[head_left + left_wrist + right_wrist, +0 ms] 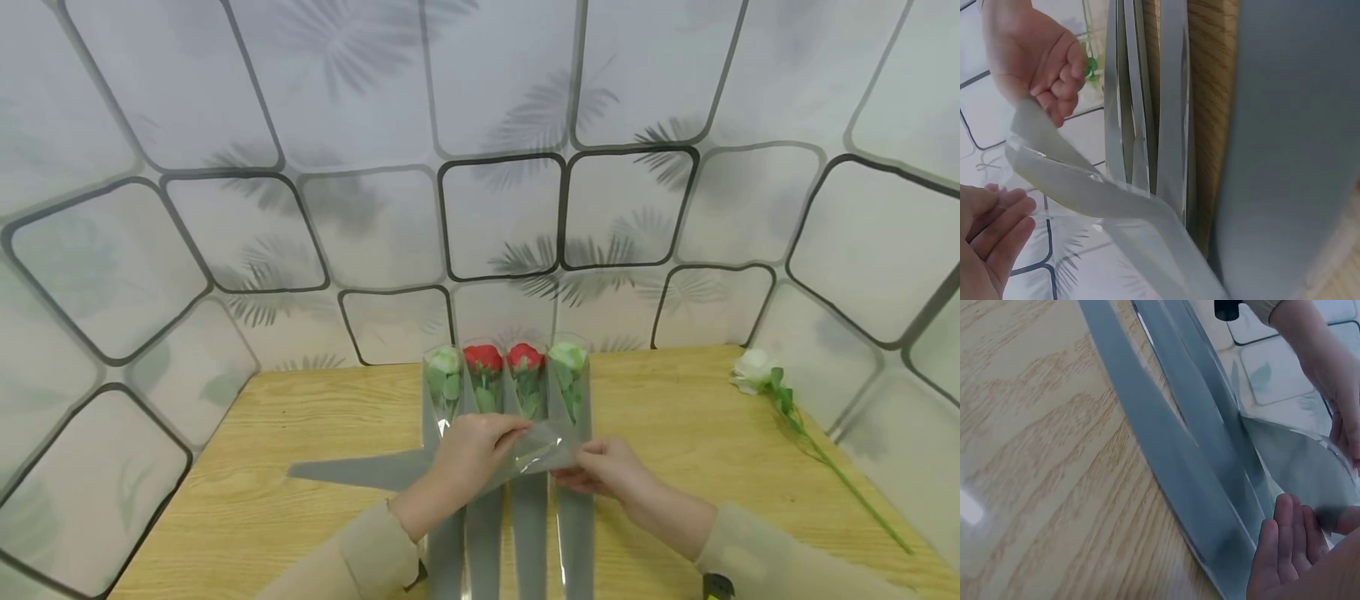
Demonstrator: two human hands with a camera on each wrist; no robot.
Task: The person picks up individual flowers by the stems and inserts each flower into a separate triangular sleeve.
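A grey flower sleeve with a clear film front lies crosswise over a row of wrapped flowers, its narrow end pointing left. My left hand pinches the upper edge of its wide mouth. At the mouth's right corner, my right hand holds the sleeve between thumb and fingers. The left wrist view shows the mouth spread between both hands, with no flower visible inside. Under it, two red roses stand between two pale green-white roses, each in a grey-backed sleeve.
A loose white rose with a long green stem lies at the right side of the wooden table. Patterned panels enclose the table's back and sides.
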